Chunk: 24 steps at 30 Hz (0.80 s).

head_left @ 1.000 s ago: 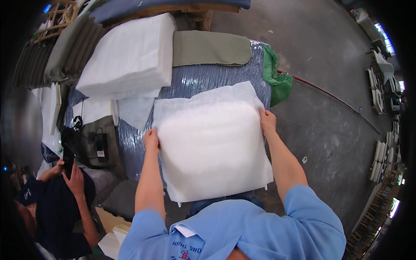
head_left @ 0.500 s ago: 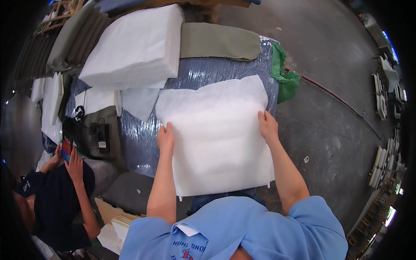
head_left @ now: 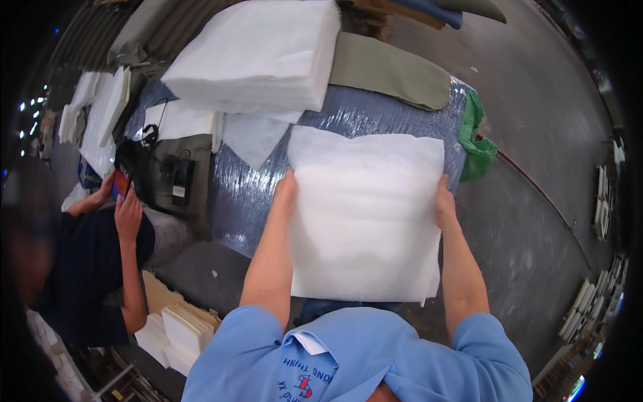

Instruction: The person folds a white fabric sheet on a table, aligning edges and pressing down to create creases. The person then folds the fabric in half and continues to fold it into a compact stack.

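A thick white pad (head_left: 367, 221), wrapped in soft wadding, lies across the near edge of a table in front of me. Its far end is a thinner, wavy-edged flap of the wadding. My left hand (head_left: 286, 190) grips the pad's left side, and my right hand (head_left: 444, 202) presses against its right side, near the far corner. The fingertips of both hands are partly hidden at the pad's edges. Beyond the pad, a tall stack of white wadding sheets (head_left: 258, 50) stands on the table, with a loose pointed piece of wadding (head_left: 253, 137) below it.
Plastic film covers the table (head_left: 241, 194). On it lie a grey-green cushion cover (head_left: 392, 70), a green cloth (head_left: 474, 151) at the right corner and a black device (head_left: 183, 182). At left, a co-worker (head_left: 94, 268) holds a phone. White foam blocks (head_left: 184, 331) stand low at left.
The wadding's far flap, which spread wider than the pad, now lies narrower with straighter sides. Both hands have shifted to the pad's side edges. My view has turned, moving the table rightward.
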{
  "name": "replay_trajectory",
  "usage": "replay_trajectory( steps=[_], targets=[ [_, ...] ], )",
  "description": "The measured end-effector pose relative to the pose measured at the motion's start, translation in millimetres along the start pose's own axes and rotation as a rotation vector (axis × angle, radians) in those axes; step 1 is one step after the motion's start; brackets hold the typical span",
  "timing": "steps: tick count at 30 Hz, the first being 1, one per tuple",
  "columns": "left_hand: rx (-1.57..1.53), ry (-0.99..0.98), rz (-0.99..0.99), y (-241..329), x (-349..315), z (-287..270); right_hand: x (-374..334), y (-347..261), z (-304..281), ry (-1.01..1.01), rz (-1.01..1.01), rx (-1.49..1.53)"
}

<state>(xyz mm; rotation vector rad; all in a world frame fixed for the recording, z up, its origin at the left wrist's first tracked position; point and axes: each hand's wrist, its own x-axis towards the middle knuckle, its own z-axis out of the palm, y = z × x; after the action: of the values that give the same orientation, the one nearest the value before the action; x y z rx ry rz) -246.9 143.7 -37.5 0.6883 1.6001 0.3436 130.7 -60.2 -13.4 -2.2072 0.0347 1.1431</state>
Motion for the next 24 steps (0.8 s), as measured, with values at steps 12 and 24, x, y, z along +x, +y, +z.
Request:
replay_trajectory(
  steps=[12, 24],
  targets=[
    [0.706, 0.183, 0.253, 35, -24, -65, -30, 24, -72, 0.016, -0.064, 0.073],
    [0.292, -0.005, -0.006, -13, -59, -51, -40, 66, -46, -0.198, 0.011, 0.348]
  ],
)
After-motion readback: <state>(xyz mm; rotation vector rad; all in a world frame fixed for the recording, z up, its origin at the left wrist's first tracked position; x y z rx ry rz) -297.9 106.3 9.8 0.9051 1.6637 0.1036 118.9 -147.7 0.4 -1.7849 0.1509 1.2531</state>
